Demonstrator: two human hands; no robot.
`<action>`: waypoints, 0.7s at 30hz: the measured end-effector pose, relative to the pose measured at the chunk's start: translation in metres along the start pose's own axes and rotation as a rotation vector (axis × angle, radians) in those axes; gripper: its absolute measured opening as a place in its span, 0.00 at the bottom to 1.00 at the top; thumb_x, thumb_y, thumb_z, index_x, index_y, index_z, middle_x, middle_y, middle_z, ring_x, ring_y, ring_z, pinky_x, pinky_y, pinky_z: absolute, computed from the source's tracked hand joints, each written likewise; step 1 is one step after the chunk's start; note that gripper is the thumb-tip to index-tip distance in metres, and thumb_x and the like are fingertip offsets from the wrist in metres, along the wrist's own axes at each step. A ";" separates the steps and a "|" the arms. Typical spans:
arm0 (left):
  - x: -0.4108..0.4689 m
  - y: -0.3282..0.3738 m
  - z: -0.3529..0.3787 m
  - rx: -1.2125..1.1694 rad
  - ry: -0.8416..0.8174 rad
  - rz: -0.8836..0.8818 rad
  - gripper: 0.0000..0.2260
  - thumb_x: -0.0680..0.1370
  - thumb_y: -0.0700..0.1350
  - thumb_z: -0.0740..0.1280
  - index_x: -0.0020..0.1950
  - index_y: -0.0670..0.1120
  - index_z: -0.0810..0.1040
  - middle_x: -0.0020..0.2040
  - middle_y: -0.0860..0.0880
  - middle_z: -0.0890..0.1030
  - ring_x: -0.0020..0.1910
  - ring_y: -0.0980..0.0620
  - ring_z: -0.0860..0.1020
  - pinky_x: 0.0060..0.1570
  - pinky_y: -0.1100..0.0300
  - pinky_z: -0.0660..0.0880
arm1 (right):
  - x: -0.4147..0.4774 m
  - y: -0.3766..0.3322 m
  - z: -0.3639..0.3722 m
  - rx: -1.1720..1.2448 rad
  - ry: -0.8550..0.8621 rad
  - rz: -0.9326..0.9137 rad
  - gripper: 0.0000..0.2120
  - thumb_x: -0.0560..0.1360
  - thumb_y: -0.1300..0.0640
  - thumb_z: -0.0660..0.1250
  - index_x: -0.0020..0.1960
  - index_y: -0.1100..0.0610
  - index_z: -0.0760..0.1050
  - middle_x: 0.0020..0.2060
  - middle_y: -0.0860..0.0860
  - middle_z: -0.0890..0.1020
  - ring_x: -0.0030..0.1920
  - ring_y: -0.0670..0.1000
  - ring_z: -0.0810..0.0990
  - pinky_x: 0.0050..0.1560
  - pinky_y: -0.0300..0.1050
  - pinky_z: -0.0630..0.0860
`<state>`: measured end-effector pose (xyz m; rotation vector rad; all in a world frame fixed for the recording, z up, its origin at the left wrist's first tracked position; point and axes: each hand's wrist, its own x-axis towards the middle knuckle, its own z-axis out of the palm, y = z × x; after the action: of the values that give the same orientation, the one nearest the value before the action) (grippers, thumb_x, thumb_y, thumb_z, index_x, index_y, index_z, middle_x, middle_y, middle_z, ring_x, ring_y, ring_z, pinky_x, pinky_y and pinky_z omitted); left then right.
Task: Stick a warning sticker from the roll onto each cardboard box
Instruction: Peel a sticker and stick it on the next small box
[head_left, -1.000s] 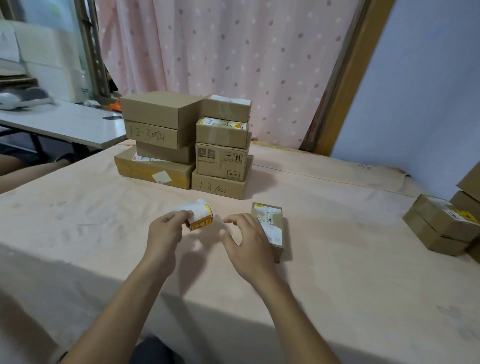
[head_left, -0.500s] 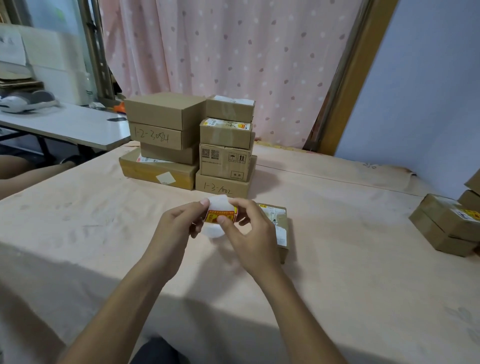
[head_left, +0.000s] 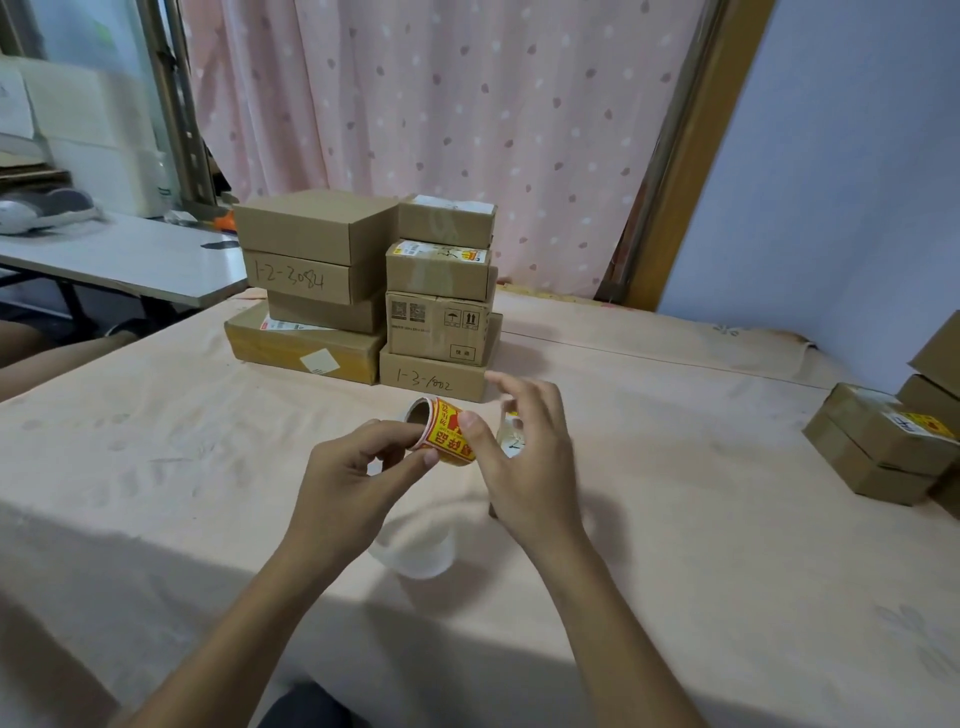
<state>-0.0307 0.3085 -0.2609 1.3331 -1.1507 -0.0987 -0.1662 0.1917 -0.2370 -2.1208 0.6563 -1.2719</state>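
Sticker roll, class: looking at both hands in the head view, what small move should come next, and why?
Probably the right hand should catch the edge of the top sticker and peel it off. The left hand grips the sticker roll, the right thumb rests on the sticker's red-and-yellow face, and the small box lies just behind the right hand.

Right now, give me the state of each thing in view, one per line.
Roll: off the table, gripped by the left hand.
Right hand: open, thumb on the roll.
Backing strip: curls loose below the hands.
Small box: on the table, mostly hidden behind the right hand.
Rear stack: closed boxes, piled in two columns.
Right box: closed, yellow sticker on top.
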 end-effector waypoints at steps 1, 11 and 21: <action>0.000 0.000 0.000 0.012 0.002 0.007 0.08 0.76 0.46 0.75 0.54 0.53 0.86 0.46 0.51 0.86 0.41 0.45 0.78 0.41 0.50 0.77 | 0.000 0.000 -0.001 0.001 -0.023 -0.075 0.10 0.81 0.50 0.68 0.62 0.45 0.78 0.57 0.38 0.75 0.61 0.40 0.75 0.59 0.41 0.76; 0.001 0.002 -0.001 0.078 0.085 0.098 0.09 0.75 0.51 0.76 0.54 0.50 0.85 0.45 0.56 0.86 0.40 0.47 0.80 0.40 0.53 0.78 | -0.005 0.000 -0.003 -0.014 -0.191 -0.034 0.13 0.76 0.40 0.68 0.59 0.39 0.78 0.57 0.38 0.79 0.62 0.43 0.74 0.62 0.44 0.73; 0.004 -0.001 0.005 0.510 0.185 0.444 0.11 0.75 0.44 0.73 0.51 0.37 0.84 0.42 0.45 0.85 0.38 0.55 0.74 0.34 0.66 0.73 | -0.003 -0.005 -0.001 -0.057 -0.073 -0.182 0.13 0.72 0.41 0.75 0.50 0.48 0.80 0.53 0.39 0.84 0.57 0.44 0.77 0.57 0.36 0.71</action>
<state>-0.0318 0.3016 -0.2602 1.4495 -1.3335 0.6665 -0.1678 0.1970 -0.2355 -2.3054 0.4831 -1.2773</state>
